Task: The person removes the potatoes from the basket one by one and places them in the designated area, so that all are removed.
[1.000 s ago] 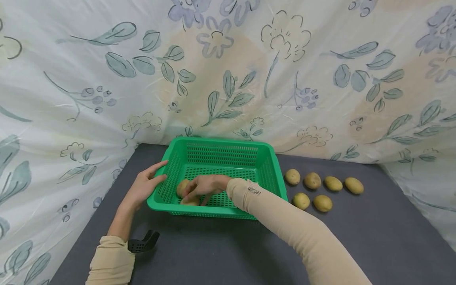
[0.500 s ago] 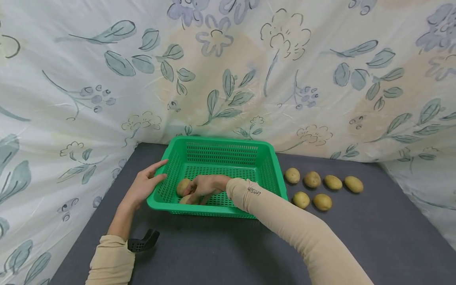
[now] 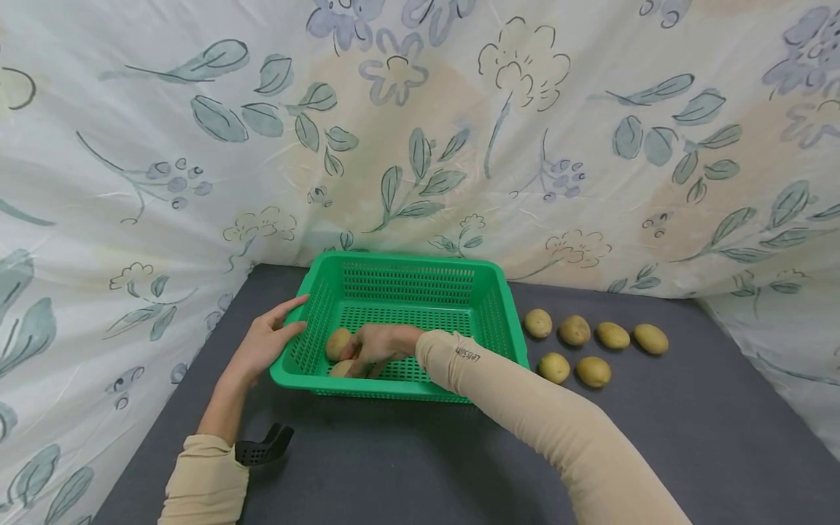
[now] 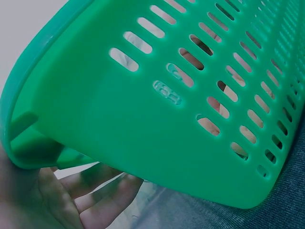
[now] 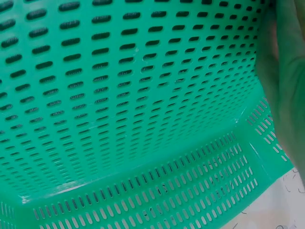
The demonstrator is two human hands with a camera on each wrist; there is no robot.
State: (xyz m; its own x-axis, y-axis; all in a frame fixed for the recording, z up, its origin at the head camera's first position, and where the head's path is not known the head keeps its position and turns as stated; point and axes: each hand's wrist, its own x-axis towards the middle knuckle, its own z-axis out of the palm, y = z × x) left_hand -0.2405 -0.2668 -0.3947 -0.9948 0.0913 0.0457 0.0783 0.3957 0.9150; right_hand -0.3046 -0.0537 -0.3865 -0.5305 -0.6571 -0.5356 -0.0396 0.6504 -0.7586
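Observation:
A green plastic basket (image 3: 420, 264) with slotted walls stands on the dark tabletop. My left hand (image 3: 262, 343) grips its left rim; in the left wrist view, fingers (image 4: 107, 198) show beyond the lower edge of the wall. Inside, at the near left corner, my right hand (image 3: 377, 346) reaches down and holds a potato (image 3: 340, 369), partly covered by the fingers. Just behind that lies another potato (image 3: 337, 343), close to my fingertips. The right wrist view shows the basket floor (image 5: 119, 95) and part of my right hand (image 5: 286, 81), but no potato.
Several potatoes lie in two rows on the table right of the basket, among them a near one (image 3: 593, 372) and a far right one (image 3: 651, 339). A floral cloth (image 3: 420, 131) hangs behind and at both sides. A black wrist mount (image 3: 265, 445) juts from my left forearm.
The near potato under my right fingers has shifted slightly left and back, closer to the other potato. My left hand and the basket stay in place.

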